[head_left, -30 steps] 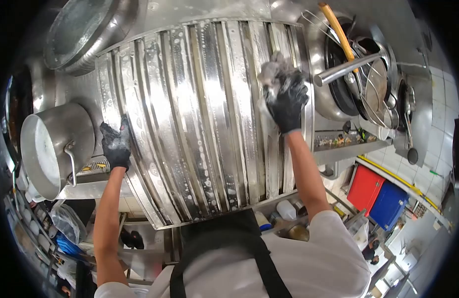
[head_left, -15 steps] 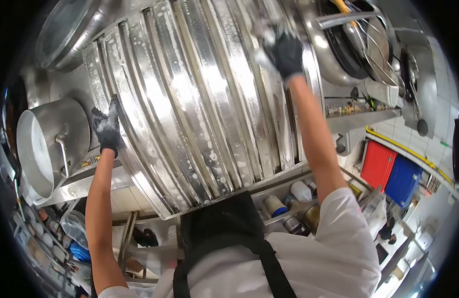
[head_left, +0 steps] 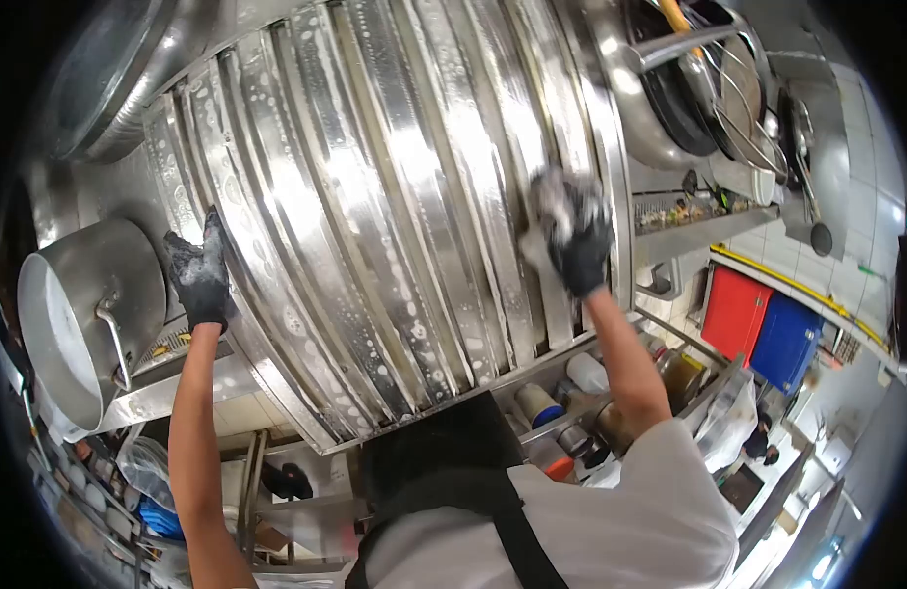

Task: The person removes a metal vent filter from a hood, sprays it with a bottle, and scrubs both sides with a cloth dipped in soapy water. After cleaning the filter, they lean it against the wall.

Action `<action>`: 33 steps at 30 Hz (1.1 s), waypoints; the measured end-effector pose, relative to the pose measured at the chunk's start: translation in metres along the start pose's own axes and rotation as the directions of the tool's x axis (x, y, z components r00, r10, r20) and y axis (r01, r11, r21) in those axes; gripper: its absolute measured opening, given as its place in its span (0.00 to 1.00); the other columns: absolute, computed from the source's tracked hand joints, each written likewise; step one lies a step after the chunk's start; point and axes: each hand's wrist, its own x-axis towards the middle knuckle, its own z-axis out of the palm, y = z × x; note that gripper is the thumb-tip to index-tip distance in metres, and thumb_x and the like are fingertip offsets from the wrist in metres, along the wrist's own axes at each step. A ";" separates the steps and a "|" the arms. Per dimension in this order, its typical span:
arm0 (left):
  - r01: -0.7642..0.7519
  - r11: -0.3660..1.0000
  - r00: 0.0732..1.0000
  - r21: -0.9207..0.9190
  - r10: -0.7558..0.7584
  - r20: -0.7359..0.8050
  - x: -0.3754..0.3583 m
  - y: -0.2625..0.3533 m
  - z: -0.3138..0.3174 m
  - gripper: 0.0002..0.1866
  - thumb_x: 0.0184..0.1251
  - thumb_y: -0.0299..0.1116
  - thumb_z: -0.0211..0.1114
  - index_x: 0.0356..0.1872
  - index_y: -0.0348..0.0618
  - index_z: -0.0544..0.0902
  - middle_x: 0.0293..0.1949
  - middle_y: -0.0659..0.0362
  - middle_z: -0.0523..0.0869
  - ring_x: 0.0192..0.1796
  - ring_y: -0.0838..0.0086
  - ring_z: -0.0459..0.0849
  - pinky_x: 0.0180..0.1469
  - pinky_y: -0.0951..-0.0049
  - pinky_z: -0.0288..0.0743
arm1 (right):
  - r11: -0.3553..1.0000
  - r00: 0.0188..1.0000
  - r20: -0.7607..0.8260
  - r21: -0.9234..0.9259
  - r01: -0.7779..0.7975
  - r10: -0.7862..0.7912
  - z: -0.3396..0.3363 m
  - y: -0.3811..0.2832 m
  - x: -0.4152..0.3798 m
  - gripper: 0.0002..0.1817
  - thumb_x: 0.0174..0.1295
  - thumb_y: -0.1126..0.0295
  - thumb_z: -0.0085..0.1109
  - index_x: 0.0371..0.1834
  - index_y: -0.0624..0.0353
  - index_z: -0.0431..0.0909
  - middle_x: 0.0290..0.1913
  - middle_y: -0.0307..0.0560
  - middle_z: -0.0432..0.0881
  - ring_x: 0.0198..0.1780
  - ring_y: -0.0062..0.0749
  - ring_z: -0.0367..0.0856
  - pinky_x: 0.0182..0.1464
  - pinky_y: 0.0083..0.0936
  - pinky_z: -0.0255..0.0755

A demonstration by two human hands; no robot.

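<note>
A large ribbed stainless-steel hood filter (head_left: 321,216) fills the middle of the head view, spotted with suds along its slats. At its left edge is my left hand (head_left: 200,280) in a black glove, the fingers gripping the rim and soap on the glove. My right hand (head_left: 583,245), also gloved in black, presses down on the slats near the right side. Its fingers are closed around a foamy grey scouring pad (head_left: 552,201), partly covered by lather and the hand.
A big aluminium pot (head_left: 130,275) lies tipped at the left, below another large metal vessel (head_left: 100,88). Pans and utensils (head_left: 684,88) are stacked at the right, above a drain channel with food scraps (head_left: 684,211). Below the filter, a shelf holds tubs and cans (head_left: 537,402).
My right hand has moved down along the slats, toward me, with the scouring pad. The left hand stays at the filter's left edge; the whole view has shifted slightly.
</note>
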 end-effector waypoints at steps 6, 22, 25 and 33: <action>0.121 0.993 0.992 0.003 -0.121 0.035 0.004 0.006 -0.004 0.39 0.70 0.56 0.53 0.64 0.23 0.66 0.63 0.28 0.67 0.67 0.42 0.65 0.70 0.59 0.55 | 0.969 0.968 -0.131 -0.153 0.192 -0.212 0.083 -0.041 0.287 0.29 0.59 0.44 0.54 0.47 0.62 0.79 0.45 0.59 0.80 0.50 0.53 0.76 0.55 0.45 0.68; 0.127 0.990 0.992 -0.055 -0.128 -0.003 0.022 -0.007 0.025 0.27 0.73 0.55 0.45 0.65 0.51 0.70 0.51 0.32 0.76 0.53 0.43 0.77 0.56 0.55 0.71 | 0.186 0.915 0.350 0.903 -0.387 0.202 -0.048 0.105 -0.048 0.16 0.63 0.75 0.52 0.54 0.67 0.77 0.49 0.52 0.84 0.46 0.30 0.85 0.47 0.23 0.79; 0.176 0.979 0.979 -0.103 -0.164 0.118 0.028 0.005 -0.009 0.40 0.66 0.63 0.50 0.63 0.34 0.70 0.54 0.32 0.76 0.58 0.43 0.75 0.59 0.56 0.69 | 0.903 0.988 0.047 0.414 0.114 -0.146 -0.113 0.095 -0.046 0.19 0.61 0.62 0.48 0.48 0.61 0.82 0.51 0.54 0.83 0.52 0.49 0.80 0.58 0.38 0.71; 0.580 0.671 0.812 -0.461 -0.522 0.261 0.039 0.049 -0.087 0.49 0.58 0.69 0.56 0.59 0.24 0.70 0.56 0.32 0.76 0.61 0.45 0.74 0.62 0.60 0.67 | 0.470 0.965 -0.070 0.881 -0.059 0.252 -0.201 0.077 -0.048 0.17 0.65 0.73 0.50 0.56 0.63 0.74 0.51 0.47 0.82 0.51 0.35 0.81 0.56 0.29 0.75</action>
